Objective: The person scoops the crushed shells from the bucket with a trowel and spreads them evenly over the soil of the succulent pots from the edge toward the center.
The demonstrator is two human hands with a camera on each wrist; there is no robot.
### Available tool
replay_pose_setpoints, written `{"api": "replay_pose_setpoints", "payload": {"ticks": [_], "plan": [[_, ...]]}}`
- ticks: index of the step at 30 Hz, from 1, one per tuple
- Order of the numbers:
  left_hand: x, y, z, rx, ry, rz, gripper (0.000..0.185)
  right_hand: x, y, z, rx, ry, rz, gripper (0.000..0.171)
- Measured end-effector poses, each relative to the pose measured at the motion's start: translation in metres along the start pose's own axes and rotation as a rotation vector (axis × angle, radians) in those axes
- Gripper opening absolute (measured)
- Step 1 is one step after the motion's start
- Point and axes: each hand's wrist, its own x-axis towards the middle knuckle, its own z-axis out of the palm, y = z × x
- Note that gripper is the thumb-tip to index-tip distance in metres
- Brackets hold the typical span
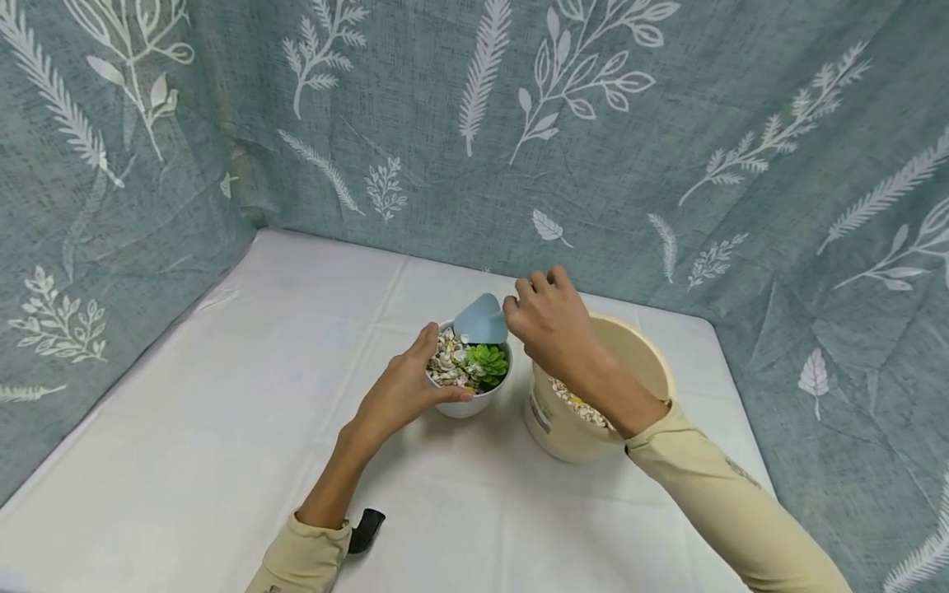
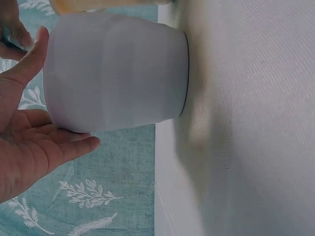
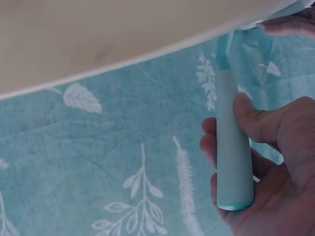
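My left hand (image 1: 404, 387) holds a white plant pot (image 1: 469, 406) by its upper part, with the thumb on the near side and the fingers at the left. In the left wrist view the pot's smooth wall (image 2: 118, 73) shows between thumb and fingers. Inside it are a green succulent (image 1: 487, 364) and pale stone chips (image 1: 448, 358). Over the pot's far rim, my right hand (image 1: 552, 325) tilts a blue hand trowel (image 1: 480, 321), blade down toward the chips. The right wrist view shows my fingers curled round the trowel's pale handle (image 3: 234, 147).
A larger cream bucket (image 1: 567, 441) stands close to the right of the pot, partly under my right forearm, with more stone chips (image 1: 578, 408) in it. White cloth (image 1: 296, 329) covers the table, and a patterned green curtain (image 1: 430, 99) hangs behind.
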Motion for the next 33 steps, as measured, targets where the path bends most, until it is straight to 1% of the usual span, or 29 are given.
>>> {"api": "replay_pose_setpoints", "payload": {"ticks": [3,5,8,10,11,14,16,17,19,22,27,31,33], "plan": [[-0.001,-0.001,0.000,0.004,-0.006,0.001,0.123,-0.002,0.002,-0.001,-0.037,0.062,0.009,0.020],[0.001,0.001,0.001,0.012,-0.006,0.009,0.123,-0.007,0.008,-0.002,-0.051,0.096,0.021,0.020],[0.002,0.004,0.003,0.024,-0.001,0.012,0.123,-0.019,0.017,-0.008,-0.024,0.121,0.051,0.018],[0.002,0.005,0.004,0.031,-0.003,0.004,0.122,-0.030,0.023,-0.012,0.046,0.126,0.097,0.016],[0.002,0.005,0.004,0.033,-0.003,-0.001,0.121,-0.037,0.026,-0.014,0.097,0.122,0.127,0.013],[0.001,0.004,0.004,0.036,-0.008,-0.021,0.121,-0.059,0.034,-0.017,0.291,0.131,0.234,0.007],[0.000,0.004,0.003,0.042,-0.006,-0.019,0.121,-0.074,0.038,-0.018,0.395,0.147,0.301,0.006],[0.000,0.003,0.002,0.042,-0.002,-0.017,0.121,-0.081,0.040,-0.018,0.430,0.157,0.329,0.007],[0.000,0.003,0.001,0.043,0.003,-0.010,0.120,-0.095,0.044,-0.019,0.467,0.179,0.373,0.008],[0.001,0.004,0.001,0.041,0.010,0.003,0.120,-0.114,0.049,-0.019,0.475,0.192,0.421,0.009],[0.004,0.005,0.000,0.057,0.012,0.029,0.118,-0.142,0.057,-0.019,0.488,0.175,0.480,0.011],[0.005,0.008,0.001,0.095,-0.001,0.037,0.117,-0.163,0.064,-0.017,0.489,0.168,0.518,0.013],[0.005,0.013,0.002,0.122,0.018,0.051,0.115,-0.172,0.068,-0.016,0.465,0.162,0.520,0.015]]}}
